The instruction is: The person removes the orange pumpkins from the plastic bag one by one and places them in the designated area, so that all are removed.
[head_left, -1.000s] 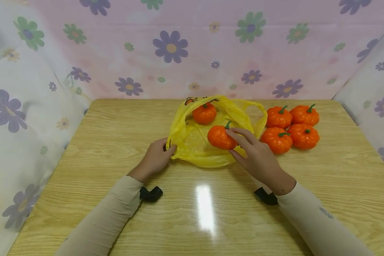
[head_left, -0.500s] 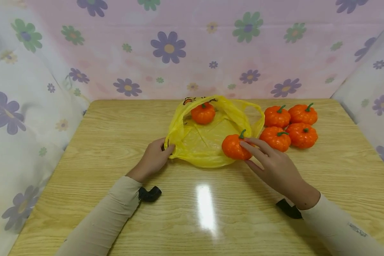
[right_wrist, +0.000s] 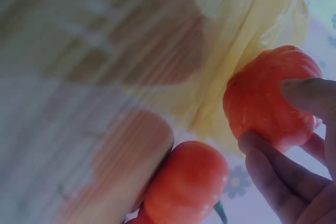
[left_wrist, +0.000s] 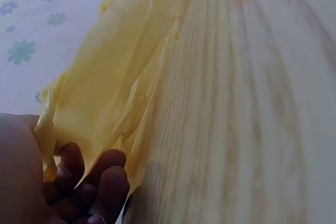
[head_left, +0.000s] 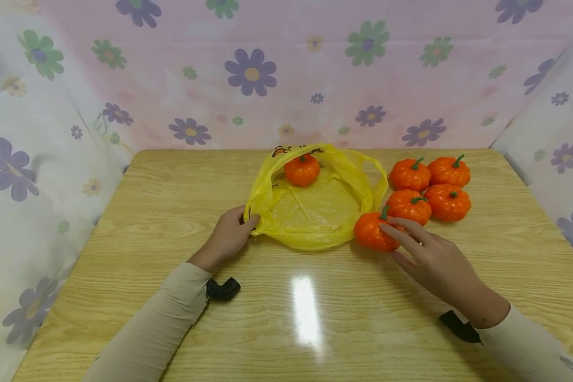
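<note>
My right hand (head_left: 430, 260) grips a small orange pumpkin (head_left: 376, 232) with a green stem, just right of the mouth of a yellow plastic bag (head_left: 310, 239). In the right wrist view, thumb and fingers hold this pumpkin (right_wrist: 273, 98) from its sides, above the table. With my left hand (head_left: 229, 233) I pinch the left edge of the bag's opening; in the left wrist view the bag's film (left_wrist: 110, 77) runs between thumb and curled fingers. Inside the open bag, toward its back, sits another pumpkin (head_left: 302, 170).
Several more pumpkins (head_left: 448, 202) stand in a tight group on the wooden table (head_left: 172, 180), right of the bag. A bag handle loop (head_left: 379, 180) reaches toward them. Behind the table hangs a flowered pink cloth (head_left: 296, 69).
My right hand has drawn the gripped pumpkin from over the bag's opening to the right and toward me, beside the bag. The left hand keeps its hold on the bag edge.
</note>
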Demonstrator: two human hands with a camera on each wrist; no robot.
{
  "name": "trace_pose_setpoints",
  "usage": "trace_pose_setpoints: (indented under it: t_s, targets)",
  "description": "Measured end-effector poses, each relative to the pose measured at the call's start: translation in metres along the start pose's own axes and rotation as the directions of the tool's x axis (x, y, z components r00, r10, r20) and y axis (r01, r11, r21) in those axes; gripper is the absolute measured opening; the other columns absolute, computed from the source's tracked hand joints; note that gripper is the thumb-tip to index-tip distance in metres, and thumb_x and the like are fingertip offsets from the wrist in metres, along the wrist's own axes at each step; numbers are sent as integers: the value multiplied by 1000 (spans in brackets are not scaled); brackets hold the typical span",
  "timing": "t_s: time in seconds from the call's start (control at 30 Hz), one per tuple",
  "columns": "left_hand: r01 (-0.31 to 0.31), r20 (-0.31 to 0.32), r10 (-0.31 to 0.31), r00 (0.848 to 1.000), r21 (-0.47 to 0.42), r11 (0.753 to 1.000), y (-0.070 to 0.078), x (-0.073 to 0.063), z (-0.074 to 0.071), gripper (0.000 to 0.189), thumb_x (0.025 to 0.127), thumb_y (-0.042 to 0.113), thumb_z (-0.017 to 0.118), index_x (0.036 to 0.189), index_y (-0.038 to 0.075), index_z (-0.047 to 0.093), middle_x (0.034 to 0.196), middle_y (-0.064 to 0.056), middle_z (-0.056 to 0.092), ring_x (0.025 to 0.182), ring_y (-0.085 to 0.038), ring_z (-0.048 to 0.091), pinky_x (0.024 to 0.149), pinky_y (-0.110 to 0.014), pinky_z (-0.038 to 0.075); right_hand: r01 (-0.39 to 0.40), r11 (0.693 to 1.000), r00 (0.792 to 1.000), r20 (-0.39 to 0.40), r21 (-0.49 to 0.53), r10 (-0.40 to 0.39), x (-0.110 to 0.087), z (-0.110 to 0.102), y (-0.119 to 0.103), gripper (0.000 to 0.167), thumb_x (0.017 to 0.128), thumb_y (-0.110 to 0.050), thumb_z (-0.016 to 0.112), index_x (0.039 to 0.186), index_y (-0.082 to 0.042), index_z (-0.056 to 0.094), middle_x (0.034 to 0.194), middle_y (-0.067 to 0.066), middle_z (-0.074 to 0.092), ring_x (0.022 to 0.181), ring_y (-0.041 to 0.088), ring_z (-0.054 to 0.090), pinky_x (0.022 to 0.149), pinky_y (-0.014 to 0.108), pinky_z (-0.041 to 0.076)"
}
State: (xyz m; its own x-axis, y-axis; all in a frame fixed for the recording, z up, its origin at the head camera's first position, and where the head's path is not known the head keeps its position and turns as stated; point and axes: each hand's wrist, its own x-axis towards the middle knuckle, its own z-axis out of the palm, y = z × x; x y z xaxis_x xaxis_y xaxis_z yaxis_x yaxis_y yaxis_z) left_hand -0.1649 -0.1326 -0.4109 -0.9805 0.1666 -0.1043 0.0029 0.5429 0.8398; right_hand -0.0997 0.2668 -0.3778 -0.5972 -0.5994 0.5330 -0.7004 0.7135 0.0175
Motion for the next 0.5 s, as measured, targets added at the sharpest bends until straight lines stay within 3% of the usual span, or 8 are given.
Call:
trace_pose_setpoints:
  t_s: [0.17,0.5]
  targets:
    - [1,2,-1,1000,-14,1000,0,1,0,25,102,32,50,106,13,68,92,-5,65,79,-19,56,74,-32,46,0,1000,999,47,1,0,-6,-3,4,61,105,-50,25,130,-9,62,117,13,60,53,12,50,48,27,46]
    - [-6,16,6,1000,-7,1000,1,0,-1,25,103,31,50,107,14,67,92,-5,65,78,-20,54,73,-32,45,-14,999,995,98,-34,18,-11,-7,9,63,103,-52,21,125,-10,62,115,13,58,51,11,47,47,26,45]
